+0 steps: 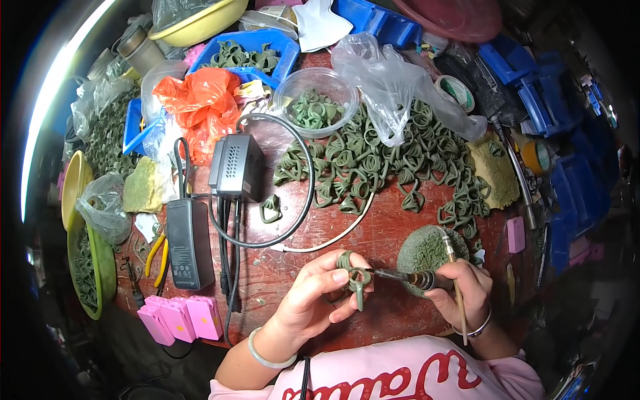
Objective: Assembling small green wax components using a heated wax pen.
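Note:
My left hand (312, 292) pinches a dark green ring-shaped wax piece (360, 279) between thumb and fingers, low over the red table. My right hand (467, 293) is closed round a soldering-iron-like wax pen (417, 278), whose thin tip points left and meets or nearly meets the piece. A slim light-handled tool (459, 300), perhaps a brush, also stands between the right fingers. Just beyond that hand lies a round, rough green pad (427, 250). Farther off, many similar green rings (373, 160) form a heap, and a single ring (271, 209) lies apart.
Left of my hands stand a grey power box (237, 167) with looping cables and a black adapter (187, 243). Pink blocks (179, 319) and yellow-handled pliers (157, 257) lie nearby. Behind are a clear bowl (355, 115), a blue tray (288, 50) and plastic bags (380, 80).

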`<state>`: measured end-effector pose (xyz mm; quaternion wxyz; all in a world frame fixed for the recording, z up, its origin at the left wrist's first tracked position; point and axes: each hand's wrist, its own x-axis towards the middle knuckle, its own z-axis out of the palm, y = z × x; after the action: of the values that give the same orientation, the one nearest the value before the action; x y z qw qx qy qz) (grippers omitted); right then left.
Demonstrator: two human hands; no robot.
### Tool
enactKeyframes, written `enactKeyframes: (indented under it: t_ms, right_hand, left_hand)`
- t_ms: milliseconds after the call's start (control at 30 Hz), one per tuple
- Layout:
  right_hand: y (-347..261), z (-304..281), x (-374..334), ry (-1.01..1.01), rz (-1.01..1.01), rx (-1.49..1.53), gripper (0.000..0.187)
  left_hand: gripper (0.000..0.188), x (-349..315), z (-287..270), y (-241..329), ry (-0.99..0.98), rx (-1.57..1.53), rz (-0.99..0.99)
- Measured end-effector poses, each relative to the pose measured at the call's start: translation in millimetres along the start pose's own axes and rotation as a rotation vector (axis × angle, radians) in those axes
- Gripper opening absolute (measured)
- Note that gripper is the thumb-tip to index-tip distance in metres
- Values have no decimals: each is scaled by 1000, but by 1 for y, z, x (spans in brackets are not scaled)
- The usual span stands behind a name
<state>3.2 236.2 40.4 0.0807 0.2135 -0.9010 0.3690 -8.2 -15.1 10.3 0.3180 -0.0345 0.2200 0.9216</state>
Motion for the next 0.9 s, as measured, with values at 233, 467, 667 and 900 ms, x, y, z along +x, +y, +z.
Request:
enactKeyframes:
  t_ms: [233,467,667,900]
  right_hand:
    - [-3,-1,2,-56,2,-83,35]
    - [-3,-1,1,-65,-3,-107,34]
    - [-2,1,1,-61,-17,-107,34]
    - [-1,3,1,-21,-23,-83,36]
  left_hand:
    - [32,1,3,-1,54,38,5]
    - [28,0,-3,-2,-10,-13,10]
    - [28,-1,-4,-1,-11,-23,8]
    - [28,0,-3,0,5,-4,2]
